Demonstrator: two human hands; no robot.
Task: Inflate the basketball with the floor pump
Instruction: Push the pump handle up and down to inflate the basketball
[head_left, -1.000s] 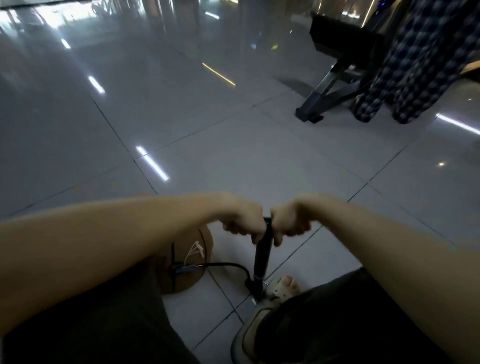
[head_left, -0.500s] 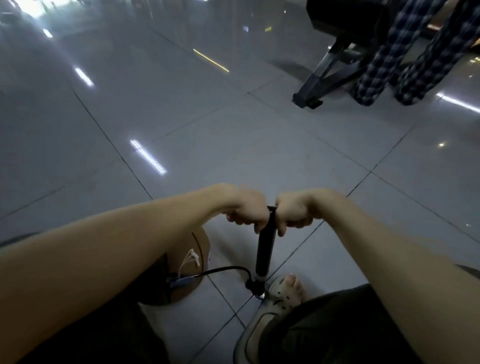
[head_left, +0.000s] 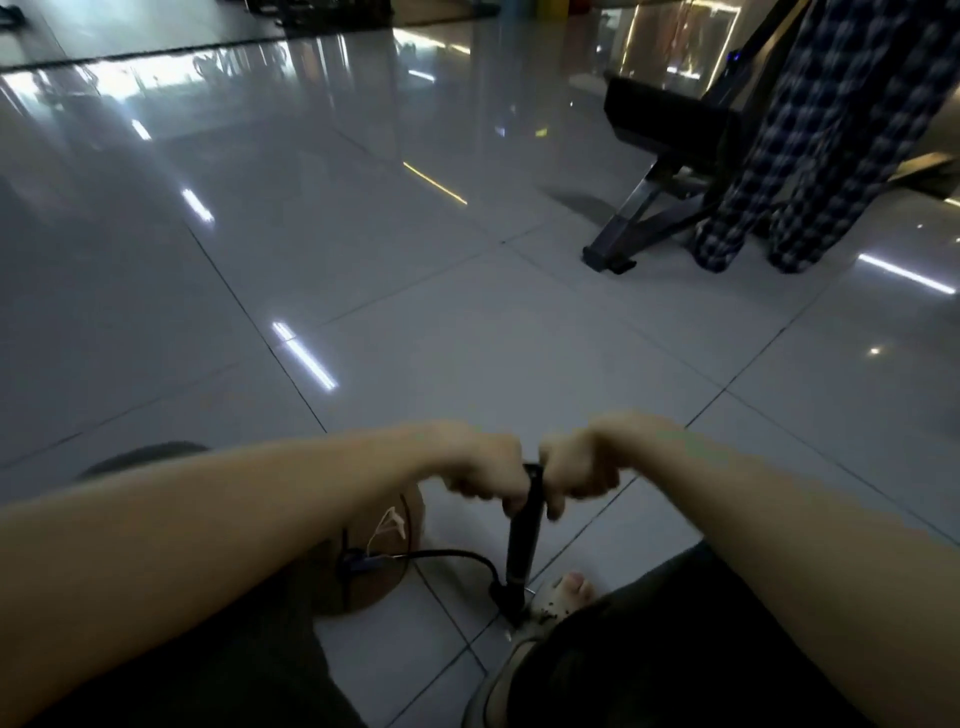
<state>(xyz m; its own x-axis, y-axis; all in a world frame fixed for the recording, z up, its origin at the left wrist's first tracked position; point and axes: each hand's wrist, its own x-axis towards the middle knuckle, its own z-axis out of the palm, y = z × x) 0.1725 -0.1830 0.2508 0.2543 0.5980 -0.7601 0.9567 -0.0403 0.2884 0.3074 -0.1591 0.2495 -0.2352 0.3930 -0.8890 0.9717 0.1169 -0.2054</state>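
Glossy grey floor tiles (head_left: 467, 338) mirror strips of light and carry a thin yellow line (head_left: 434, 182). Far right, a black metal-framed machine (head_left: 670, 135) stands on angled legs, with checked blue-and-white cloth (head_left: 810, 156) hanging against it.

Glossy grey tiled floor (head_left: 467, 312) fills the frame, dark grout lines crossing it, light strips mirrored at centre left. Low in the middle, a slim black floor pump (head_left: 522, 545) stands on a grout line, with a pale perforated clog (head_left: 558, 603) just right of its base. Left of that, an orange-brown basketball (head_left: 384, 577) sits on the tiles, and a black hose (head_left: 447, 555) arcs between them. Upper right, a black metal bench frame (head_left: 654, 208) plants its foot.
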